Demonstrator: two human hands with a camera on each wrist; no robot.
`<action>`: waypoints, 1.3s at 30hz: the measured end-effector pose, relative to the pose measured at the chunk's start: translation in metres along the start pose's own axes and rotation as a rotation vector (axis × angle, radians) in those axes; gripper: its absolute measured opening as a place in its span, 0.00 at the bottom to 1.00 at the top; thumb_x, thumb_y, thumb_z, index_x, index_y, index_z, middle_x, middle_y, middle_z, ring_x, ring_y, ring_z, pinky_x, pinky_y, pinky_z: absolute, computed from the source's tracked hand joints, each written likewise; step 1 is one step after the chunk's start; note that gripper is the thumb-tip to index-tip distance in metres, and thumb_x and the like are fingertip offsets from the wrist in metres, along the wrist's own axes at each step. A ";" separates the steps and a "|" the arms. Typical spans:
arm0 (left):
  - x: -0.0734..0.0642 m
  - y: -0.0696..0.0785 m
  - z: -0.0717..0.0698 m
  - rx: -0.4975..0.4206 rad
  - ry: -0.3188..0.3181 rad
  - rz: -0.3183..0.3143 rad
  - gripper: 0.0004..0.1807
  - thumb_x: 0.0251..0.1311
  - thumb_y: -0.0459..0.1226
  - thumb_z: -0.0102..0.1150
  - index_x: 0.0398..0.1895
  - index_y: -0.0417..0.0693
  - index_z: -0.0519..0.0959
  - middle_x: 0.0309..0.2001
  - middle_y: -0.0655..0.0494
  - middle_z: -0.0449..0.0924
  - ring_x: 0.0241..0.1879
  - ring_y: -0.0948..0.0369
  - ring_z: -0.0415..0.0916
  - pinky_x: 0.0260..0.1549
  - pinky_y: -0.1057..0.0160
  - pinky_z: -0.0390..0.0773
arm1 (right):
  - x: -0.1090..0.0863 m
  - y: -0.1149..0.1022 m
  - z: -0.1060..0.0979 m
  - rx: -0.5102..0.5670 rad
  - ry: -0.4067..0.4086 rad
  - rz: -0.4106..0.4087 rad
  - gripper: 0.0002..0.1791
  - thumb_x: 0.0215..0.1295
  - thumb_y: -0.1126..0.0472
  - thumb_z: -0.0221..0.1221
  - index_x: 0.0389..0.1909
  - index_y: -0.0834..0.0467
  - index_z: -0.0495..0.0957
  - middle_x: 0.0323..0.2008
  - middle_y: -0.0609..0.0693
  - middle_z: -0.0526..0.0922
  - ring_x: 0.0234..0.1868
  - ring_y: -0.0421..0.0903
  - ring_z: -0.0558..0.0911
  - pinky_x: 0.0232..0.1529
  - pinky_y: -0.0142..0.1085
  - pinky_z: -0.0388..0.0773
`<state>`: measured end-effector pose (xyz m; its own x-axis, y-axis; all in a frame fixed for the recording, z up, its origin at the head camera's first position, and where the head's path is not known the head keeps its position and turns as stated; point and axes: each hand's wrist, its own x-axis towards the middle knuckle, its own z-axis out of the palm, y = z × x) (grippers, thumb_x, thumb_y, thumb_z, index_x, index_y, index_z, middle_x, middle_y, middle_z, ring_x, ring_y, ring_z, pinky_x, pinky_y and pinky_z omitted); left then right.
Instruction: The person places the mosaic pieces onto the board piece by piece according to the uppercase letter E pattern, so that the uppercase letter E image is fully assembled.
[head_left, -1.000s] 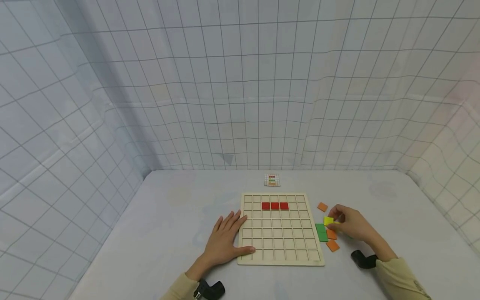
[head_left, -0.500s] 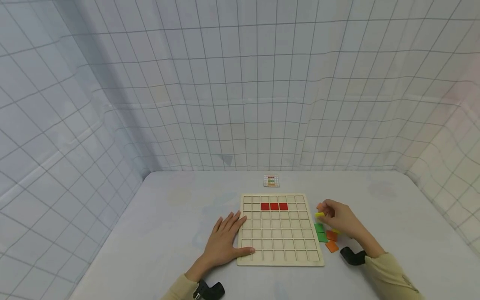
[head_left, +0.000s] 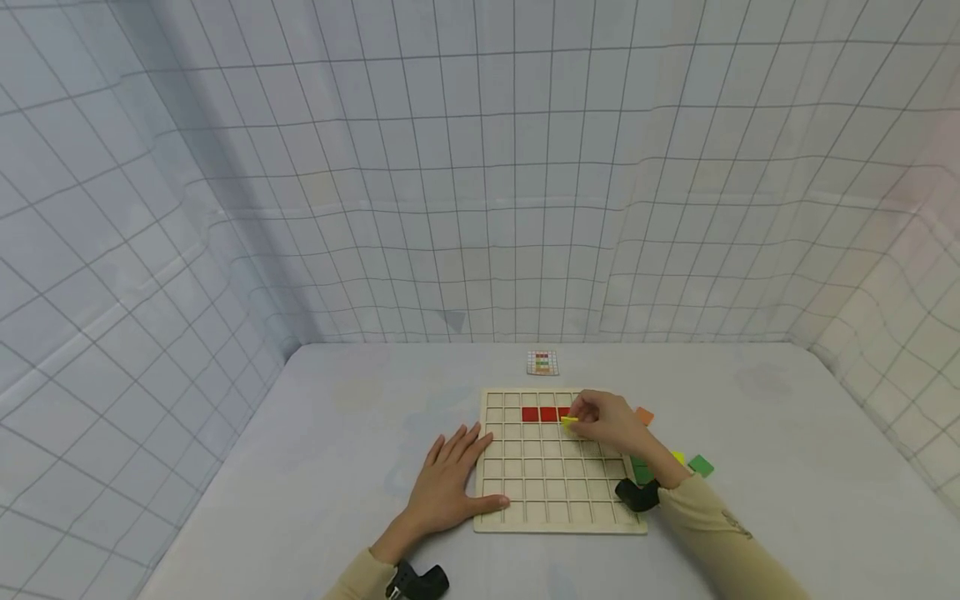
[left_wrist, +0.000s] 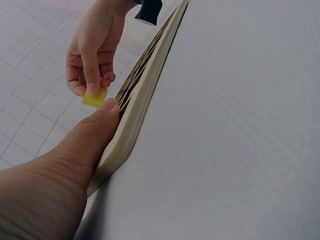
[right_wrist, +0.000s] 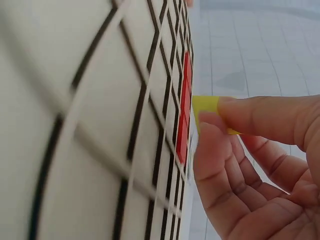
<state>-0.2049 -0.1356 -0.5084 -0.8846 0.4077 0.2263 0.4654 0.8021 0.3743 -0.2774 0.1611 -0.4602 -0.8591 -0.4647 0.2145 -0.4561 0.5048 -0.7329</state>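
Note:
My right hand pinches a yellow square tile between thumb and fingers. It hovers over the cream grid board, just in front of a row of red tiles set in the second row of cells. In the left wrist view the yellow tile hangs tilted from the fingertips. My left hand rests flat on the board's left edge, fingers straight and spread, with the thumb lying on the rim near the front corner.
Right of the board lie loose tiles: an orange one, a green one, a yellow one and more green partly under the right arm. A small pattern card lies behind the board.
My right hand has lifted the yellow tile from the loose tiles and carried it left over the board to the red row. The left hand has stayed in place.

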 end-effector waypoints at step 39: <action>-0.001 0.002 0.000 0.007 0.016 0.013 0.50 0.51 0.69 0.53 0.72 0.51 0.60 0.72 0.50 0.54 0.71 0.51 0.46 0.66 0.44 0.41 | 0.027 -0.023 0.039 -0.188 -0.041 0.038 0.04 0.56 0.66 0.66 0.33 0.58 0.85 0.29 0.43 0.76 0.30 0.39 0.73 0.32 0.35 0.73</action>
<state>-0.2031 -0.1345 -0.5084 -0.8777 0.4112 0.2459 0.4769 0.7998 0.3646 -0.2816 0.1085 -0.4628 -0.8680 -0.4701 0.1601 -0.4624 0.6474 -0.6058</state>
